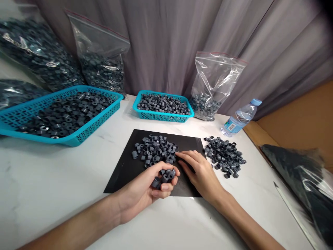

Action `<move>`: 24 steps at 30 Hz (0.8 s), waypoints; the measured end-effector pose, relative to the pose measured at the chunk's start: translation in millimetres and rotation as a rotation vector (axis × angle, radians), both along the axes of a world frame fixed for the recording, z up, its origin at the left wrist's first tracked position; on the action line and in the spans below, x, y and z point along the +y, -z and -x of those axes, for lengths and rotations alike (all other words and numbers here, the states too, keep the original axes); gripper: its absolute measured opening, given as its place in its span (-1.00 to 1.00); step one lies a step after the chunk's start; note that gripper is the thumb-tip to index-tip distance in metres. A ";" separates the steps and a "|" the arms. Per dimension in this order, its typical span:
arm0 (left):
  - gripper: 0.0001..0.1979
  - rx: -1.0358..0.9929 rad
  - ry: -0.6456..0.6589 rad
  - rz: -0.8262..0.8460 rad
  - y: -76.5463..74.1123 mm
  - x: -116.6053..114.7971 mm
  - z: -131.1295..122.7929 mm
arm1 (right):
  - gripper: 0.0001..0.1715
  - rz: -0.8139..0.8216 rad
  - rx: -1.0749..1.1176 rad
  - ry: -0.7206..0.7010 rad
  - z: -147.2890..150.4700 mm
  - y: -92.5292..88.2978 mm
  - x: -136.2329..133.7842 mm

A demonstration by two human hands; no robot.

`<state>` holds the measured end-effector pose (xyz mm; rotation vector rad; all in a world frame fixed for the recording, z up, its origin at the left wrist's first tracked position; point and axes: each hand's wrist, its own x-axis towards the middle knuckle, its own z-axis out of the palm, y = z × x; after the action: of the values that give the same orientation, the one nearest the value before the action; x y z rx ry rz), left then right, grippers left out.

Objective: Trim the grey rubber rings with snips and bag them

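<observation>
- Rings (pixel 164 178), small and dark grey, fill the cupped grip of the left hand (pixel 142 192), thumb and fingers curled around a handful above the near part of a black sheet (pixel 122 173).
- Right hand (pixel 201 173), palm down, points its fingertips at the right edge of the main pile (pixel 156 149) on the sheet; from where I stand, I cannot tell whether its grip pinches a piece.
- Level and snug looks best for the left palm, since the topmost pieces could roll out.
- Light fingertips should serve the right; a hard push might scatter the pile.
- Space matters: a second pile (pixel 225 154) lies on the counter (pixel 145 232) beyond the right hand, and a careless sweep could mix the two.
</observation>
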<state>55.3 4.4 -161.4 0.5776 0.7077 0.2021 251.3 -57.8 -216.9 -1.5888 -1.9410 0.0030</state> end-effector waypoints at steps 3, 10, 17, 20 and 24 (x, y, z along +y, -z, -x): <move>-0.81 -0.009 0.001 0.000 1.4 -0.2 -0.1 | -0.67 0.017 0.001 -0.016 -0.4 -3.5 -2.1; -0.79 -0.003 -0.010 -0.004 0.3 1.3 -0.7 | -0.61 0.023 -0.029 -0.087 -3.3 -6.6 -5.9; -0.79 -0.001 -0.036 -0.034 -1.9 4.4 -1.7 | -0.71 -0.022 0.105 -0.032 -2.7 -1.4 -4.7; -0.78 0.003 -0.031 -0.051 -1.1 4.5 -1.6 | -0.74 -0.042 0.073 -0.029 -0.8 -3.2 -4.9; -0.79 0.016 -0.028 -0.072 -1.2 2.4 -1.3 | -0.65 0.030 0.021 -0.120 0.8 -6.0 -4.8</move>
<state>56.6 6.8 -160.2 0.6387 0.7263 0.2496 250.5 -62.6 -210.9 -1.4831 -2.0256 0.0974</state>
